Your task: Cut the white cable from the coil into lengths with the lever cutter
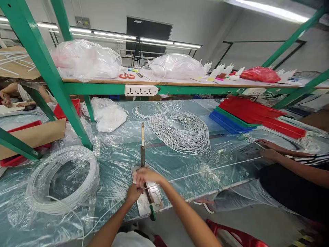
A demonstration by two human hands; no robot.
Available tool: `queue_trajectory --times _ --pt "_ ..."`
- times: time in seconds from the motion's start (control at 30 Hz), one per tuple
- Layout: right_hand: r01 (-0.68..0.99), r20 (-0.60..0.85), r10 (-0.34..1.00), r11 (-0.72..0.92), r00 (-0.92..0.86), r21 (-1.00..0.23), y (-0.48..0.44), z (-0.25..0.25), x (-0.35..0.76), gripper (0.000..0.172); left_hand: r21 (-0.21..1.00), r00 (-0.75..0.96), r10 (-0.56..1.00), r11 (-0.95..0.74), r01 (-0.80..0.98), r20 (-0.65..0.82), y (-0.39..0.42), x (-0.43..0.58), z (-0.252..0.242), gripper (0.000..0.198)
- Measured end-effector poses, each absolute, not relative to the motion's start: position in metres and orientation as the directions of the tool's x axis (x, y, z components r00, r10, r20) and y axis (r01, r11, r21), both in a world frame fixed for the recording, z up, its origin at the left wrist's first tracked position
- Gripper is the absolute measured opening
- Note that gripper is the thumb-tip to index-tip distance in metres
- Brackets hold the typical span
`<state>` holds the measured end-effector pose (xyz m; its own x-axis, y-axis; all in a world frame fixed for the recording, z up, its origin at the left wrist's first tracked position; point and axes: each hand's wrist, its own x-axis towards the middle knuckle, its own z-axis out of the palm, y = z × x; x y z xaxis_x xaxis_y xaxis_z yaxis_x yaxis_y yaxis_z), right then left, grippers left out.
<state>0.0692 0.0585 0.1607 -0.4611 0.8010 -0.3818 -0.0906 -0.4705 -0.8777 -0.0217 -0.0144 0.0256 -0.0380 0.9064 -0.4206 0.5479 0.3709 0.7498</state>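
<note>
My left hand (134, 193) is closed, its fingers pinching a thin white cable (200, 174) above a metal plate fixture (155, 202). Right beside it, slightly higher, my right hand (147, 176) curls over the same spot with closed fingers, a little blurred; the exact grip is partly hidden. From my hands the cable stretches to the right toward a co-worker's hands. The fixture has an upright bar (143, 156) behind my hands and a green handle (152, 212) at the table's front edge. A white cable also leads in from the wrapped coil (88, 168) at left.
A loose cable coil (183, 133) lies behind the fixture. Stacked red, green and blue trays (231, 118) stand at back right. A co-worker's hand (269, 154) is at right. A green post (46, 68) rises at left; an overhead shelf carries plastic bags (174, 67) and orange-handled scissors (126, 75).
</note>
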Motion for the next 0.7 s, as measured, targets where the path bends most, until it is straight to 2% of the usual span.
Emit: queue_trajectory --times 0.07,0.13,0.3,0.4,0.57,0.63,0.7 --pt "-0.056 -0.371 0.846 -0.423 -0.383 -0.905 0.116 0.173 0.080 0.008 0.741 -0.062 0.904 0.384 0.550 -0.423 -0.017 -0.019 0.020 0.043" --pt "-0.046 -0.347 0.890 -0.376 -0.297 -0.925 0.166 0.182 0.081 0.011 0.733 -0.080 0.900 0.397 0.553 -0.428 -0.020 -0.016 0.016 0.029" --pt "0.004 -0.372 0.884 -0.386 -0.283 -0.922 0.226 0.187 0.059 0.033 0.698 -0.132 0.890 0.428 0.574 -0.437 -0.020 -0.012 0.012 0.032" --pt "0.018 -0.399 0.856 -0.416 -0.328 -0.909 0.234 0.187 0.050 0.047 0.675 -0.164 0.885 0.441 0.591 -0.435 -0.020 -0.009 0.012 0.031" --pt "0.031 -0.433 0.820 -0.456 -0.374 -0.889 0.223 0.205 0.067 0.060 0.636 -0.209 0.873 0.468 0.613 -0.441 -0.021 -0.008 0.016 0.028" --pt "0.038 -0.445 0.801 -0.471 -0.400 -0.881 0.203 0.218 0.086 0.064 0.621 -0.217 0.866 0.478 0.621 -0.450 -0.021 -0.008 0.017 0.029" --pt "0.066 -0.459 0.781 -0.479 -0.422 -0.875 0.169 0.230 0.111 0.060 0.611 -0.225 0.863 0.484 0.626 -0.453 -0.020 -0.008 0.017 0.028"
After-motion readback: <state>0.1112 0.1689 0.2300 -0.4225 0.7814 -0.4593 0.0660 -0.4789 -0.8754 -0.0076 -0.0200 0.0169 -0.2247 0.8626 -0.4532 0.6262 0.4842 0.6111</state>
